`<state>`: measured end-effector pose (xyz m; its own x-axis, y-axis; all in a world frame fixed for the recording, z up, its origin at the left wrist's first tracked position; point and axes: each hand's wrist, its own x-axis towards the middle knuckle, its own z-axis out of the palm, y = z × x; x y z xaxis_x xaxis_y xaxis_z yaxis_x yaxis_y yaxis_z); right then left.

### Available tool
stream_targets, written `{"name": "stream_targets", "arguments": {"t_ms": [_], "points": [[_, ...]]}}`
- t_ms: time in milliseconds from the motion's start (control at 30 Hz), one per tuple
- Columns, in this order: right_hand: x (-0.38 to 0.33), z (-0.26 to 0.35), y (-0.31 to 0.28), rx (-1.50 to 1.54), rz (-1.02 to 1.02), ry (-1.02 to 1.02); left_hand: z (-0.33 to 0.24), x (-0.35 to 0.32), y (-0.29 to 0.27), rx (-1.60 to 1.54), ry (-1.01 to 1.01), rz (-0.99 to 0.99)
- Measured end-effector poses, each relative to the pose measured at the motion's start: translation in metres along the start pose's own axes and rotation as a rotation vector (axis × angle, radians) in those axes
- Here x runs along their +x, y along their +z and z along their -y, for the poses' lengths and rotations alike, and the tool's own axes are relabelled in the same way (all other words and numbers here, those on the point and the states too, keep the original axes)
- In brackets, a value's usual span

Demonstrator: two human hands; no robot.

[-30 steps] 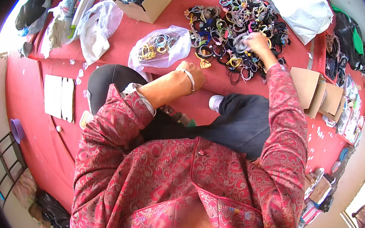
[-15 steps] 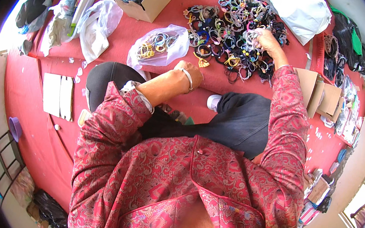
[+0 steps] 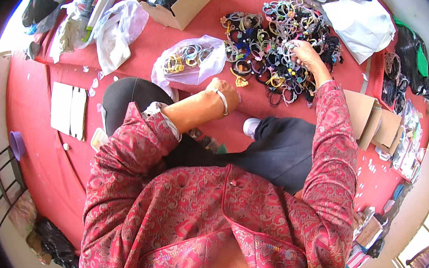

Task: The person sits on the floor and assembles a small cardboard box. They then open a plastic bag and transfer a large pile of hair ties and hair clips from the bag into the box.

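Observation:
A heap of hair ties (image 3: 266, 50) in many colours, some with small beads or charms, lies on the red cloth in front of me. My right hand (image 3: 305, 54) reaches into the middle of it, fingers bent around pale greyish hair ties. Near the heap's left edge my left hand (image 3: 223, 91) is curled closed, wearing a silver bangle; whatever its fingers may hold is hidden. Just beyond it lies a yellow hair tie (image 3: 240, 81). A clear plastic bag (image 3: 210, 54) to the left holds several yellow, grey and blue hair ties.
A cardboard box (image 3: 186, 9) with a black bag stands at the far left. Beside it are crumpled clear bags (image 3: 122, 33) and a white tray (image 3: 105, 2). Far right lie a white bag (image 3: 359, 26) and a red basket (image 3: 379, 81); nearer are open cardboard boxes (image 3: 360, 111).
My right hand has shifted slightly left and down within the heap, and the pale hair ties at its fingers show less. My left hand stays nearly where it was. The whole view has tilted a little.

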<state>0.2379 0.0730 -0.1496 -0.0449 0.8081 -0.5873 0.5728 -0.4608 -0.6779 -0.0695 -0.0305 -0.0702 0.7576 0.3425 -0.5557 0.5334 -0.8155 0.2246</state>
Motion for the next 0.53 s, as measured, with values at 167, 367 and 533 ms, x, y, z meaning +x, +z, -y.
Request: {"name": "stream_targets", "arguments": {"t_ms": [167,367,533], "points": [[0.015,-0.005,-0.020,0.171,-0.252,0.029,-0.004,0.002,0.008,-0.019,-0.005,-0.076],[0.045,0.012,-0.006,0.060,-0.338,-0.099,-0.002,0.002,0.007,-0.034,-0.027,-0.065],[0.067,0.000,0.026,-0.944,-0.452,0.008,0.004,0.004,0.007,-0.060,-0.015,-0.063]]}}
